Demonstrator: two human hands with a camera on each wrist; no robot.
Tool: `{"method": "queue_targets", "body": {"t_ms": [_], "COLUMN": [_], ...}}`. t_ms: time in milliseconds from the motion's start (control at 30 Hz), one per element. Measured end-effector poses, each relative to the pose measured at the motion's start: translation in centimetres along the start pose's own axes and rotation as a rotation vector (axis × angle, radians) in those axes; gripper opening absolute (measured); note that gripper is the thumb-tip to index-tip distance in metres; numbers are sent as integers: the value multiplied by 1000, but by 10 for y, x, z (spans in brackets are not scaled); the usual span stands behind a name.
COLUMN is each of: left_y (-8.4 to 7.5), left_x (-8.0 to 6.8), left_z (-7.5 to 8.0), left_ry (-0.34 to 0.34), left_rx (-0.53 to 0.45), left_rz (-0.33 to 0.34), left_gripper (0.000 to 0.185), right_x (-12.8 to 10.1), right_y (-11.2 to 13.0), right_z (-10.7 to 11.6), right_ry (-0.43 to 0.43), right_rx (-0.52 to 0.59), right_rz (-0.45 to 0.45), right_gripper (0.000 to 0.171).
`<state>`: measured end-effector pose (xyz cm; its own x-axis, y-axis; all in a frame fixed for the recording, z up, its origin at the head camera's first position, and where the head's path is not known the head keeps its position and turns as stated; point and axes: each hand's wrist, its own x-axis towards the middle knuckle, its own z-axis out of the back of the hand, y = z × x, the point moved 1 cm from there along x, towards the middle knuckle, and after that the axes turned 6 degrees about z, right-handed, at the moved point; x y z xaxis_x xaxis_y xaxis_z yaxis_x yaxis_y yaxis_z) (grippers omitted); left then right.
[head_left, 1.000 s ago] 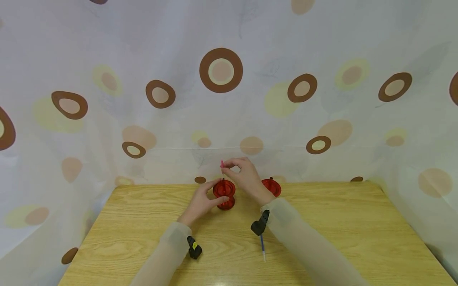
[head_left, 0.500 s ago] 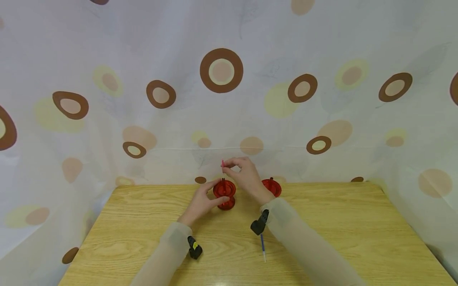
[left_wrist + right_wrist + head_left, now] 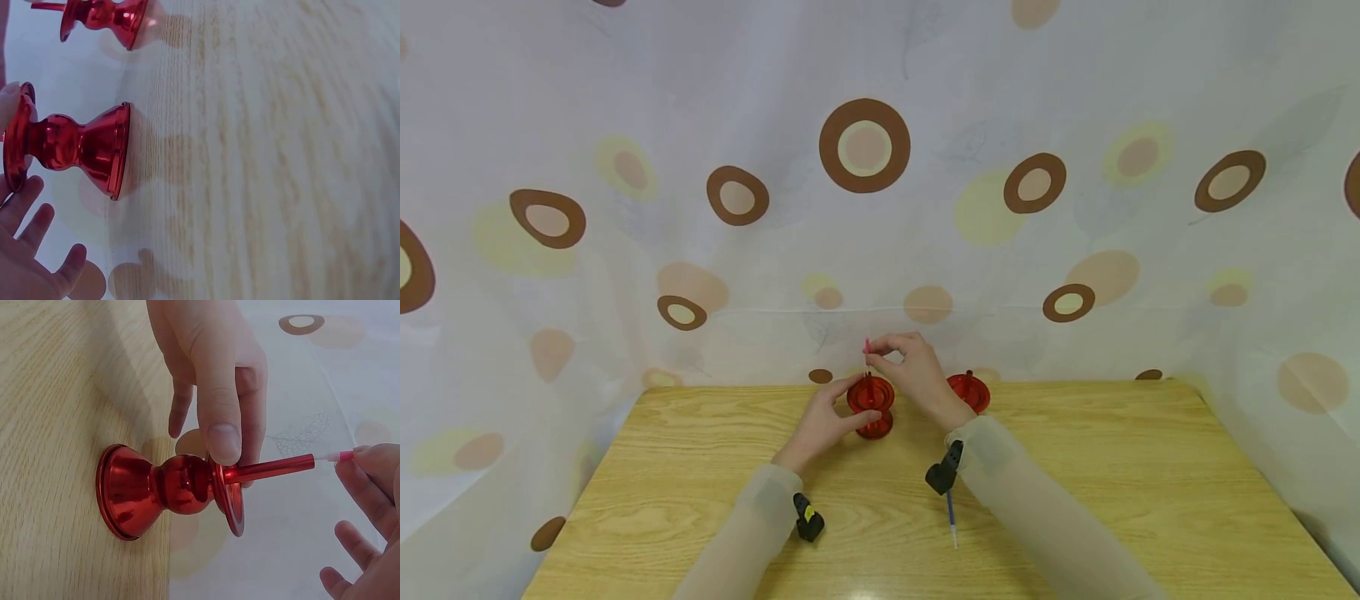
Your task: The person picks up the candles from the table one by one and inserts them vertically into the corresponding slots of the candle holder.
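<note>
A red candle holder point(image 3: 872, 412) stands on the wooden table point(image 3: 1075, 467) near its far edge. My left hand point(image 3: 844, 410) holds it at the top rim, the thumb point(image 3: 220, 419) pressed on the rim and the other fingers point(image 3: 31, 240) behind it. A thin red candle point(image 3: 270, 469) sticks upright out of the holder's point(image 3: 156, 487) top. My right hand point(image 3: 882, 355) pinches the candle's pale upper tip point(image 3: 340, 456) between thumb and forefinger.
A second red candle holder point(image 3: 970, 392) stands just right of my right wrist, also seen as the far holder point(image 3: 103, 15). A blue pen point(image 3: 951, 517) lies on the table near me. A spotted curtain point(image 3: 865, 208) hangs behind and beside the table.
</note>
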<state>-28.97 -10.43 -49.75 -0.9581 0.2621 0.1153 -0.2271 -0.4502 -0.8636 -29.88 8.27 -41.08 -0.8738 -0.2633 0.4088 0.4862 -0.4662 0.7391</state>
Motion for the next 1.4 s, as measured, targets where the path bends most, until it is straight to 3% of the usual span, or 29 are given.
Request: {"method": "queue_targets", "body": {"t_ms": [1400], "left_y": [-3], "left_x": [-1], "left_z": [2], "left_ry": [23], "left_rx": [-12], "left_rz": [-4], "left_gripper": [75], "right_x": [-5], "right_y": [-6], "right_z": [-4], "right_ry": [56], "right_rx": [-48], "right_rz": [-21], "right_gripper": [16]}}
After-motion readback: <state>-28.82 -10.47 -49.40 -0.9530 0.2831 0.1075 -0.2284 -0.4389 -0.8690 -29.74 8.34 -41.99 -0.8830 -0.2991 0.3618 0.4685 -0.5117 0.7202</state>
